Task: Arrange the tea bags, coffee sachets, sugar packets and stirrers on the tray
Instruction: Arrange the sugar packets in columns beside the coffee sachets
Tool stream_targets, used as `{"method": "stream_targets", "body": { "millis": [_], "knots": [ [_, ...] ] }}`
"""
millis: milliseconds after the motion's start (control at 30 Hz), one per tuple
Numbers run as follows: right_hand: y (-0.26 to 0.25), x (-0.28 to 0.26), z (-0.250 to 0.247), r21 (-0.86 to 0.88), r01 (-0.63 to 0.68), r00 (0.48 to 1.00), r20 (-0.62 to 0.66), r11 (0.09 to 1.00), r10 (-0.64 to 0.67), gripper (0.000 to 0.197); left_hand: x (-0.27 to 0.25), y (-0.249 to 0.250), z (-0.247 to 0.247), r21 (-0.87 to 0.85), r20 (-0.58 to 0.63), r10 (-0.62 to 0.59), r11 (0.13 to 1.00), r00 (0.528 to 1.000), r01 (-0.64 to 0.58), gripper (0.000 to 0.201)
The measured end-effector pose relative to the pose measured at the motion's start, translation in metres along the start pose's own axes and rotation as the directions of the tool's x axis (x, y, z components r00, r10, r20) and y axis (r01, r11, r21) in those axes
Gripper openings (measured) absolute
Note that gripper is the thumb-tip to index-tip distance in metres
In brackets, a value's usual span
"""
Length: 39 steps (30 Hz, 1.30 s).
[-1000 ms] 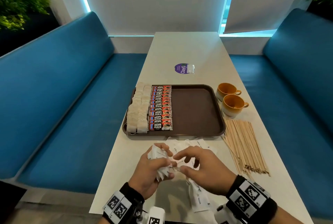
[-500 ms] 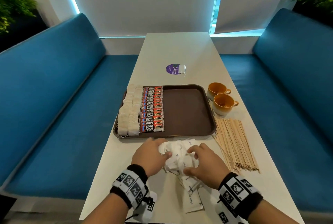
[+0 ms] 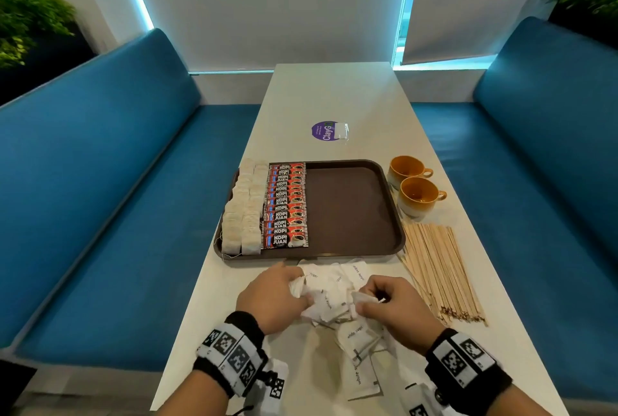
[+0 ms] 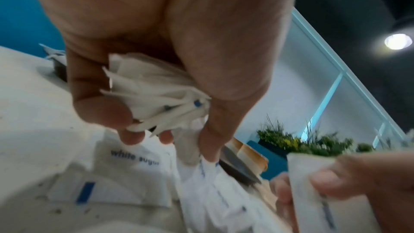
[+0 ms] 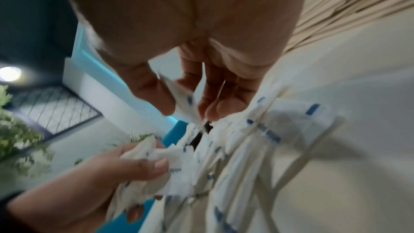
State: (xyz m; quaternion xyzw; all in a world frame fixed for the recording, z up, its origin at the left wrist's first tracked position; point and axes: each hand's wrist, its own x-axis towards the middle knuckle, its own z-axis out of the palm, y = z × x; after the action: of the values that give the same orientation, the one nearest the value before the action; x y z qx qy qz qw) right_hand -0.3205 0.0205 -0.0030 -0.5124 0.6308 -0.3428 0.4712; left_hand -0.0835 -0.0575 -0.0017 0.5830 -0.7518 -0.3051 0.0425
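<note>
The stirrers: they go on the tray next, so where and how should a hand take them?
Grip the wooden stirrers across the middle of the bundle, coming from above and the right. They lie flat, roughly parallel, fanned beside the tray; a mid-length grasp likely keeps them together.

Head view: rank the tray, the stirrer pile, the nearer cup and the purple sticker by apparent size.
1. Tray
2. Stirrer pile
3. Nearer cup
4. Purple sticker, though it lies farther from the camera, so its true size is unsure.
</note>
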Motion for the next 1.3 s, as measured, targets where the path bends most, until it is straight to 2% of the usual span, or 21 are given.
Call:
{"method": "stream_targets", "body": {
  "millis": [67, 100, 133, 200, 267, 300, 367, 467, 533, 600, 733, 833, 867, 967, 1067, 1200, 1300],
  "knots": [
    [-0.005, -0.003, -0.001, 0.152, -0.033, 0.999, -0.028, 0.988, 0.038, 0.02, -0.006, -0.005, -0.004, -0.182, 0.002, 0.019, 0.983, 1.0, -0.019, 0.019],
    [-0.008, -0.003, -0.001, 0.231, -0.051, 0.997, -0.037, 0.972, 0.061, 0.014, -0.01, -0.007, -0.007, -0.34, 0.006, 0.004, 0.941, 1.0, -0.002, 0.009],
    [-0.01, -0.003, -0.002, 0.286, -0.072, 0.995, -0.044, 0.956, 0.088, 0.015, -0.015, -0.009, -0.009, -0.51, 0.019, -0.03, 0.859, 0.999, 0.035, 0.005],
    [-0.013, -0.002, -0.003, 0.31, -0.11, 0.99, -0.053, 0.944, 0.132, 0.02, -0.023, -0.012, -0.013, -0.803, 0.066, -0.094, 0.585, 0.993, 0.109, 0.01],
    [-0.011, -0.001, -0.005, 0.243, -0.129, 0.988, -0.047, 0.961, 0.145, 0.022, -0.029, -0.017, -0.016, -0.947, 0.096, -0.111, 0.295, 0.989, 0.126, 0.026],
    [-0.01, -0.001, -0.005, 0.171, -0.13, 0.99, -0.037, 0.977, 0.139, 0.025, -0.031, -0.02, -0.017, -0.973, 0.1, -0.103, 0.2, 0.99, 0.119, 0.031],
    [-0.01, -0.001, -0.002, 0.008, -0.131, 0.991, -0.002, 0.991, 0.131, 0.028, -0.036, -0.025, -0.019, -0.989, 0.092, -0.081, 0.112, 0.992, 0.101, 0.036],
    [-0.011, 0.004, 0.006, -0.179, -0.124, 0.991, 0.03, 0.976, 0.131, 0.023, -0.039, -0.031, -0.02, -0.993, 0.071, -0.086, 0.084, 0.994, 0.078, 0.049],
    [-0.012, 0.012, 0.012, -0.323, -0.078, 0.996, 0.024, 0.943, 0.09, 0.013, -0.038, -0.033, -0.021, -0.991, 0.052, -0.135, 0.118, 0.99, 0.068, 0.044],
    [-0.015, 0.02, 0.021, -0.424, -0.04, 0.999, 0.014, 0.905, 0.051, 0.001, -0.037, -0.035, -0.019, -0.966, 0.011, -0.197, 0.253, 0.98, 0.062, 0.038],
    [-0.022, 0.035, 0.04, -0.551, -0.045, 0.999, -0.037, 0.833, 0.029, 0.028, -0.028, -0.04, -0.017, -0.73, -0.081, -0.262, 0.672, 0.962, 0.122, 0.022],
    [-0.025, 0.043, 0.049, -0.639, -0.074, 0.997, -0.042, 0.766, 0.062, 0.046, -0.021, -0.036, -0.016, -0.396, -0.138, -0.232, 0.904, 0.963, 0.161, 0.018],
    [-0.025, 0.044, 0.05, -0.644, -0.086, 0.996, -0.043, 0.76, 0.076, 0.049, -0.02, -0.034, -0.014, -0.253, -0.142, -0.215, 0.952, 0.966, 0.174, 0.021],
    [-0.025, 0.047, 0.05, -0.623, -0.107, 0.994, -0.039, 0.775, 0.106, 0.05, -0.017, -0.026, -0.003, 0.0, -0.119, -0.185, 0.982, 0.975, 0.186, 0.046],
    [-0.026, 0.047, 0.045, -0.577, -0.093, 0.995, -0.014, 0.812, 0.104, 0.04, -0.017, -0.022, 0.004, 0.105, -0.136, -0.142, 0.982, 0.98, 0.156, 0.051],
    [-0.029, 0.042, 0.034, -0.357, -0.089, 0.996, -0.03, 0.93, 0.084, 0.033, -0.017, -0.023, 0.006, 0.144, -0.124, -0.103, 0.982, 0.987, 0.121, 0.051],
    [-0.033, 0.04, 0.024, -0.183, -0.13, 0.991, -0.06, 0.974, 0.121, 0.02, -0.019, -0.024, 0.005, 0.143, -0.106, -0.092, 0.984, 0.99, 0.107, 0.048]
  ]
}}
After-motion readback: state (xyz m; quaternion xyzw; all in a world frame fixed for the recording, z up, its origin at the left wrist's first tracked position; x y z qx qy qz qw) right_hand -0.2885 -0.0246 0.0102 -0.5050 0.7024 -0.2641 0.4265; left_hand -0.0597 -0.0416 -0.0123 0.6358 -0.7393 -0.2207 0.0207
